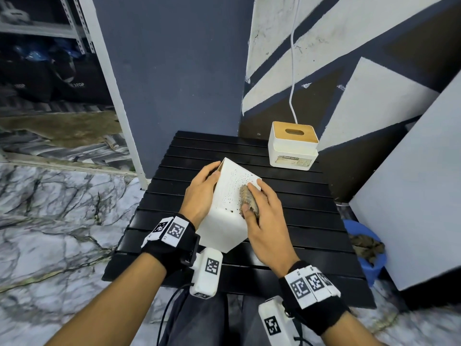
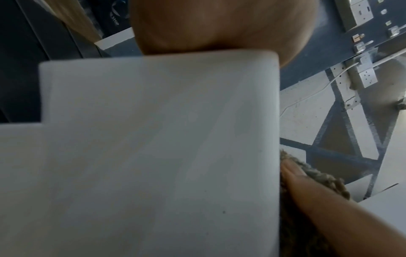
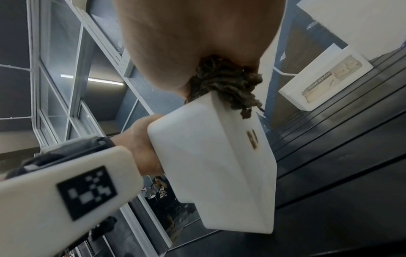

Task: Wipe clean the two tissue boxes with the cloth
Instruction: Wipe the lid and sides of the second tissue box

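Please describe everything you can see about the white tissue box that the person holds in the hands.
The white tissue box looks like smooth plastic with rounded corners. It is tilted, lifted above the black slatted table, apparently clear of it. Its upward face carries many small dark specks. A thin wooden edge, probably the lid, shows at its far left side. The left hand grips that side; the right hand presses a brown shaggy cloth against the speckled face. In the right wrist view, one side bears a brown mark.
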A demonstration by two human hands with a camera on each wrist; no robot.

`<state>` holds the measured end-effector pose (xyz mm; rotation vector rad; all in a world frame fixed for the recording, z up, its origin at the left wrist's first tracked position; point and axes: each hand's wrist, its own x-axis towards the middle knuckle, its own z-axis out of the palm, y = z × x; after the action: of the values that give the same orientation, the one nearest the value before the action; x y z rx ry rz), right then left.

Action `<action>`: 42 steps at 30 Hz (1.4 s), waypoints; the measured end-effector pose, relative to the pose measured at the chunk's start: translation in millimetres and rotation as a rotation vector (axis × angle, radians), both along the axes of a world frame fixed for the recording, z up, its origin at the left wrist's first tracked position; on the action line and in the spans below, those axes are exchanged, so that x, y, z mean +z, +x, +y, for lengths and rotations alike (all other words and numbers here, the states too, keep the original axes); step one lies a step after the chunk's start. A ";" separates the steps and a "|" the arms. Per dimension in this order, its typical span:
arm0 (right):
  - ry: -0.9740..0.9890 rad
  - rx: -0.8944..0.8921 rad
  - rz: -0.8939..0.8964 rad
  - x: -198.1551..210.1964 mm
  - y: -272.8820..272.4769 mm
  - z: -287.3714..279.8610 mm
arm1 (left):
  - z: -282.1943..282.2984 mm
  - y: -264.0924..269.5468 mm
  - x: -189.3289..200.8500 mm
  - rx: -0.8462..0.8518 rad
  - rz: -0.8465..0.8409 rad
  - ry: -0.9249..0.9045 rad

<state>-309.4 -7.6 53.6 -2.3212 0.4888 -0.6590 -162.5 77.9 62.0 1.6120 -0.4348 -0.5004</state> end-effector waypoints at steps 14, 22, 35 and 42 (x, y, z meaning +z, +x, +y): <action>0.080 -0.022 0.129 8.5 64.4 -72.0 | -13.2 -0.1 -2.2 -0.032 0.029 0.004; 0.013 0.053 0.009 -2.2 -12.2 2.6 | -11.0 -0.4 -7.0 -0.009 0.007 -0.010; 0.057 0.013 0.153 13.1 59.7 -66.9 | -11.1 -4.2 2.9 -0.018 0.016 0.020; 0.014 0.048 0.064 2.7 1.2 -15.8 | -10.0 -6.2 0.1 0.020 -0.005 0.008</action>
<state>-308.2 -23.4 56.3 -2.3394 0.4642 -0.5582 -168.7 68.0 62.2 1.6244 -0.4206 -0.4841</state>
